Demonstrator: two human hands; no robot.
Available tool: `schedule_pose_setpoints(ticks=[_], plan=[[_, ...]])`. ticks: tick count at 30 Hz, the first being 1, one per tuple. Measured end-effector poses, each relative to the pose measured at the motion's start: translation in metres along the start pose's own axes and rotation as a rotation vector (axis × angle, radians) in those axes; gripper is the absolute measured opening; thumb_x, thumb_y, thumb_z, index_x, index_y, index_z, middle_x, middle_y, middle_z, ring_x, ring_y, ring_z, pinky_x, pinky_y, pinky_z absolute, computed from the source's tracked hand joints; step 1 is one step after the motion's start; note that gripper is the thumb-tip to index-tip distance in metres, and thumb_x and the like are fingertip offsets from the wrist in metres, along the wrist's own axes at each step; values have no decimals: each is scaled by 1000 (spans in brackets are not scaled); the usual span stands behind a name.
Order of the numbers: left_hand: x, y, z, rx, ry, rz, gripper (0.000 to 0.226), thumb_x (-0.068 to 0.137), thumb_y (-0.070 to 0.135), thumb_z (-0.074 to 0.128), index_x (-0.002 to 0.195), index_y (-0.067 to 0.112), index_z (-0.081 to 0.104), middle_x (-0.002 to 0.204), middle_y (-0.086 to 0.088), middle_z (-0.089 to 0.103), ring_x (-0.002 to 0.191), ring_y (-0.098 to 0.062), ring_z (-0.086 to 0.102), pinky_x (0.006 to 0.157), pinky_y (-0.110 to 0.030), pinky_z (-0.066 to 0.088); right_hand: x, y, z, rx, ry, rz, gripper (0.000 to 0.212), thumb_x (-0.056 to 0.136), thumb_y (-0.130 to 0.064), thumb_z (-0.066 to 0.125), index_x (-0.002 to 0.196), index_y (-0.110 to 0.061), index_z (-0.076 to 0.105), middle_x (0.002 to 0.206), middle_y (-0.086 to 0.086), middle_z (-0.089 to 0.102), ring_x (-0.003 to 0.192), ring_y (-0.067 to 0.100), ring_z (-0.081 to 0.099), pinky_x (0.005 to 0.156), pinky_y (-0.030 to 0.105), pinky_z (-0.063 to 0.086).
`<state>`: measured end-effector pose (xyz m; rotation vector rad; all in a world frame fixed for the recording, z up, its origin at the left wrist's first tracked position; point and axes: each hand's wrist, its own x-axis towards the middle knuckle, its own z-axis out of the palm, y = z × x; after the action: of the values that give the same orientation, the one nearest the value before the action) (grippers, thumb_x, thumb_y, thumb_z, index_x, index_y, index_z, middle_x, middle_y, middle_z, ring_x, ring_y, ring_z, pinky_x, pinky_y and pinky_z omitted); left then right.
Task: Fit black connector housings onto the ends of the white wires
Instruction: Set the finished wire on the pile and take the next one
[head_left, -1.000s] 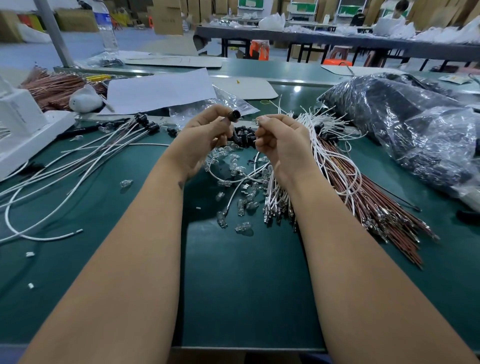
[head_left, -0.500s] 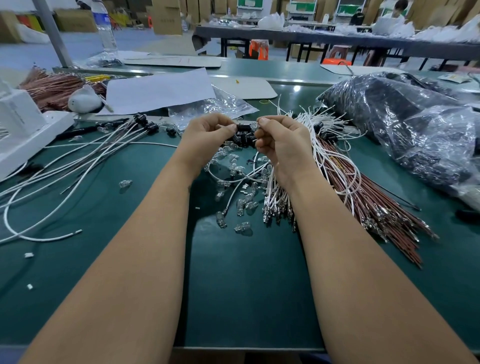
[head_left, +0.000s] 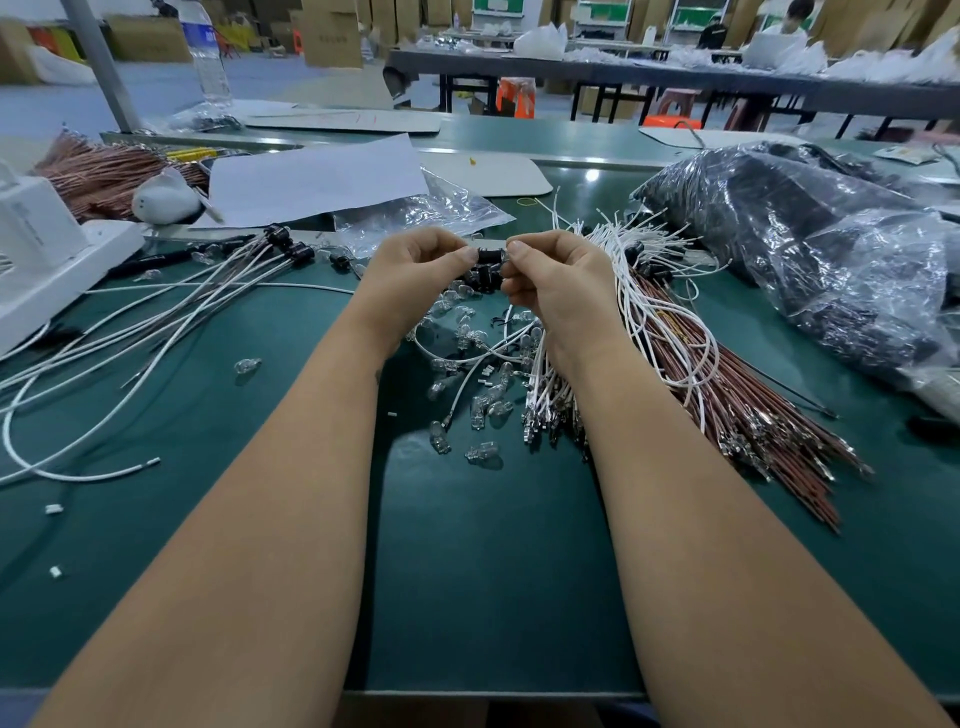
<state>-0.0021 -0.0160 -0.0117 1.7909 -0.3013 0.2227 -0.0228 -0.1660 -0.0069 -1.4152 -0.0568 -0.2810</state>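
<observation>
Fingers (head_left: 470, 255) of the left hand (head_left: 415, 275) and right hand (head_left: 558, 283) pinch one black connector housing (head_left: 491, 255) between them, above the bench (head_left: 493, 571). It looks small, rigid and light, best gripped by its sides; the white wires (head_left: 660, 312) just right of it are limp.

Plastic, glass, metal and paper on a matt desk

Glossy black plastic housing (head_left: 491, 255) between the hands; clear glassy bulbs (head_left: 483, 410) below them on the smooth green desk (head_left: 493, 597); crinkled shiny plastic bag (head_left: 810, 249) right, matt white paper (head_left: 311, 179) left.
</observation>
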Motion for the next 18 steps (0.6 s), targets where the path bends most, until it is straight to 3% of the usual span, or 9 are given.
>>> schedule_pose_setpoints(ticks=[4, 10, 18], plan=[[-2, 1, 0, -2, 14, 27, 7, 89, 18, 67, 83, 20, 68, 75, -2, 63, 69, -9, 54, 70, -20, 45, 0, 2, -1, -38, -29, -22, 12, 91, 0, 61, 84, -9, 64, 62, -1, 65, 53, 9, 59, 57, 21, 52], [-2, 2, -3, -72, -3, 17, 14, 86, 11, 70, 73, 15, 66, 54, 14, 62, 55, 1, 54, 62, -11, 45, -2, 2, -1, -35, -51, -24, 16, 92, 3, 58, 82, -9, 63, 64, 2, 63, 52, 10, 56, 54, 20, 50], [-2, 2, -6, -161, -95, -4, 12, 85, 10, 69, 74, 13, 64, 57, 11, 62, 56, -2, 54, 64, -12, 46, -5, 0, -3, -9, -97, -7, 14, 94, 3, 54, 85, -6, 60, 65, 7, 60, 54, 13, 55, 56, 24, 49]])
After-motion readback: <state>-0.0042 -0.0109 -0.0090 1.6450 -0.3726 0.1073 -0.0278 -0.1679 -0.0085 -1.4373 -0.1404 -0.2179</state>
